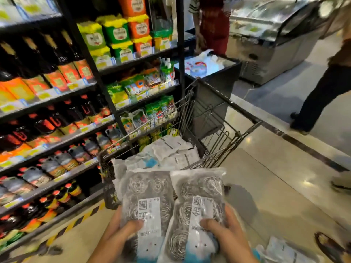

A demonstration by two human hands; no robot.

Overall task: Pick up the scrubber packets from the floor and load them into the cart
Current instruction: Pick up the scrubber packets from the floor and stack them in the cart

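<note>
My left hand (pixel 121 230) grips a clear packet of steel scrubbers (pixel 148 205), thumb on its white label. My right hand (pixel 224 232) grips a second, similar scrubber packet (pixel 199 204) beside it. Both packets are held up just in front of the near end of the wire shopping cart (pixel 237 133). Several scrubber packets (pixel 171 150) lie piled inside the cart. More packets (pixel 284 251) lie on the floor at the lower right.
Store shelving (pixel 57 103) with bottles and packaged goods runs along the left, close to the cart. A black bin (pixel 214 80) stands beyond the cart. One person (pixel 326 88) walks at right, another (pixel 212 25) stands at the back. A sandalled foot (pixel 330 245) shows at lower right.
</note>
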